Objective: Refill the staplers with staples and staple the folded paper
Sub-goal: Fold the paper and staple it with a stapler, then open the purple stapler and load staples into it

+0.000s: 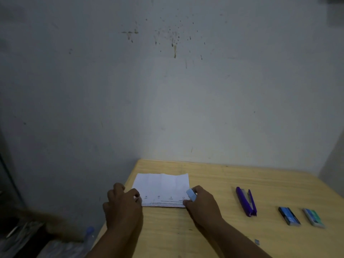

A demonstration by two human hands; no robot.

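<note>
Fingers (136, 194) of your left hand (122, 205) are curled, pinching the near left corner of the folded paper (162, 187). Your right hand (202, 203) has its fingers wrapped round a small light blue stapler (191, 195), its nose sitting on the paper's near right corner.

That paper lies flat on the desk (214, 229), toward the desk's left edge, right between your two hands. It's white, with vertical creases running across the upper part, and the near edge shows several stacked layers with thin reddish and dark lines. You've got a row of small dark marks printed just above that edge, too blurred to read.

Out to your right, well apart from the paper, a purple stapler (246, 201) lies on the desk with its top arm swung open in a narrow V. Further right sits a small dark blue box (289, 216), and just beside it a teal and green box (314, 218); both carry labels, but the lettering is too soft to make out. A tiny grey scrap (257, 241) lies near the front of the desk by your right forearm.

Past the desk's left edge, down low, you've got a clear plastic bottle with a blue cap (89, 234). A stained grey wall (167, 81) rises behind everything.
</note>
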